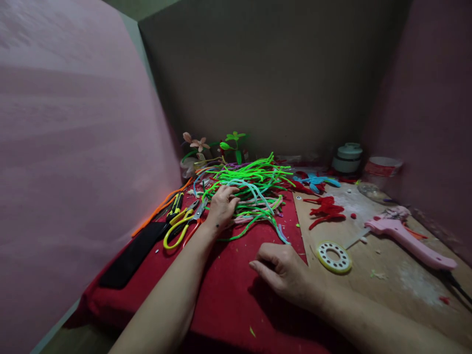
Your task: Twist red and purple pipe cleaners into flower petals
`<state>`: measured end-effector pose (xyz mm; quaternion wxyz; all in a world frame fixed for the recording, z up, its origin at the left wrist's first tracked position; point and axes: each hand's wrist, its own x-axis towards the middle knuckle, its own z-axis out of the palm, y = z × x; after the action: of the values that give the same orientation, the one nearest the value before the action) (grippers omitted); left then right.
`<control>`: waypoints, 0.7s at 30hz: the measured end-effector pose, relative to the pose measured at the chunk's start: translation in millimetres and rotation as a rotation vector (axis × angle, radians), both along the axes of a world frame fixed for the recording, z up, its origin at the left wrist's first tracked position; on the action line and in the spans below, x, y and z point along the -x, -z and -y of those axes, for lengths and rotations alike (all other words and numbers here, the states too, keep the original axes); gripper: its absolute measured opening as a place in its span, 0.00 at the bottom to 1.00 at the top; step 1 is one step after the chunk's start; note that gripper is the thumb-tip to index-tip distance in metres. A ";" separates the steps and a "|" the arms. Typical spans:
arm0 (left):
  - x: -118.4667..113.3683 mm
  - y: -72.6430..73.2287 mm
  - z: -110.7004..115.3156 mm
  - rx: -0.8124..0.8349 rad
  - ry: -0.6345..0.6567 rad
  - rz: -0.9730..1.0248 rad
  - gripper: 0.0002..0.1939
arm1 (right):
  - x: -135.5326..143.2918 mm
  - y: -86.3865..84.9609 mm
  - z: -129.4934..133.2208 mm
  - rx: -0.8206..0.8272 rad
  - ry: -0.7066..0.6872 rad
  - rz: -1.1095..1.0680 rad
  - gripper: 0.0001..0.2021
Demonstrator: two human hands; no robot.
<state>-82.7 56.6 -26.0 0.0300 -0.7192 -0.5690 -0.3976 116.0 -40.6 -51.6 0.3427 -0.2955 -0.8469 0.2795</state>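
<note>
A tangled heap of fuzzy pipe cleaners (254,174), bright green with pale blue and pink ones, lies at the far middle of the red cloth. My left hand (223,204) reaches its near left side, thumb and index finger apart over the stems. I cannot make out anything held in it. Nearer to me, my right hand (282,268) hovers low over the red cloth (228,295), fingers loosely curled, the thumb apart from them and nothing visible between. One green and blue stem end runs down close to its knuckles.
Yellow-handled scissors (177,236), pliers (188,211) and a black flat case (131,258) lie left. On the wooden board at right are a tape roll (334,257), a pink glue gun (409,233) and red pipe-cleaner pieces (326,211). Walls stand left, right and behind.
</note>
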 end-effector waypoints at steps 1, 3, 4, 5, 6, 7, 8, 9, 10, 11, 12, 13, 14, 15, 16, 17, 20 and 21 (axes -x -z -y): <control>-1.8 -2.4 2.1 -0.004 0.006 0.009 0.09 | -0.1 -0.1 0.2 -0.001 -0.002 -0.001 0.15; -5.6 -9.2 8.5 -0.011 0.031 0.010 0.06 | -0.7 -0.3 0.6 0.000 -0.006 -0.002 0.15; -7.2 -13.0 12.1 -0.007 0.057 0.000 0.04 | -1.1 -0.4 0.9 0.001 -0.008 -0.003 0.15; -8.5 -16.7 15.6 0.010 0.087 -0.009 0.04 | -1.6 -0.5 1.1 0.003 -0.010 -0.004 0.15; -9.2 -20.0 18.6 0.039 0.106 -0.020 0.04 | -1.9 -0.5 1.2 0.007 -0.012 -0.004 0.15; -9.4 -22.8 20.8 0.086 0.113 -0.040 0.05 | -2.1 -0.6 1.3 0.009 -0.013 -0.004 0.14; -8.9 -25.0 22.3 0.147 0.104 -0.069 0.05 | -2.2 -0.7 1.3 0.010 -0.016 -0.004 0.14; -7.8 -26.6 23.0 0.212 0.083 -0.104 0.06 | -2.0 -0.7 1.2 0.011 -0.014 -0.004 0.14; -6.0 -27.8 23.0 0.272 0.056 -0.141 0.07 | -1.8 -0.7 1.0 0.011 -0.013 -0.004 0.15; -3.6 -28.5 22.5 0.319 0.028 -0.172 0.07 | -1.4 -0.5 0.8 0.011 -0.011 -0.003 0.15; -0.9 -28.9 21.7 0.349 0.002 -0.194 0.07 | -1.0 -0.4 0.7 0.011 -0.005 -0.001 0.15; 2.1 -29.1 20.7 0.360 -0.026 -0.207 0.07 | -0.7 -0.1 0.5 0.010 -0.003 0.000 0.15; 5.2 -28.9 19.6 0.354 -0.056 -0.213 0.07 | -0.6 0.3 0.5 0.011 -0.002 0.000 0.15; 8.0 -28.3 18.5 0.342 -0.084 -0.216 0.07 | -0.6 0.6 0.5 0.010 -0.003 0.000 0.15; 10.6 -27.1 17.2 0.330 -0.109 -0.222 0.08 | -0.8 1.0 0.5 0.011 -0.006 -0.001 0.15; 12.6 -25.4 15.9 0.319 -0.126 -0.230 0.08 | -1.0 1.2 0.6 0.013 -0.007 -0.001 0.15; 15.0 -16.9 11.5 0.318 -0.123 -0.267 0.10 | -1.4 1.3 0.8 0.018 -0.004 0.000 0.15; 14.5 -13.5 10.3 0.323 -0.111 -0.283 0.10 | -1.2 1.0 0.8 0.019 -0.001 0.001 0.15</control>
<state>-97.2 46.3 -12.5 0.0158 -0.7310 -0.6539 -0.1942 117.3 -41.5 -52.6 0.3394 -0.2982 -0.8445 0.2877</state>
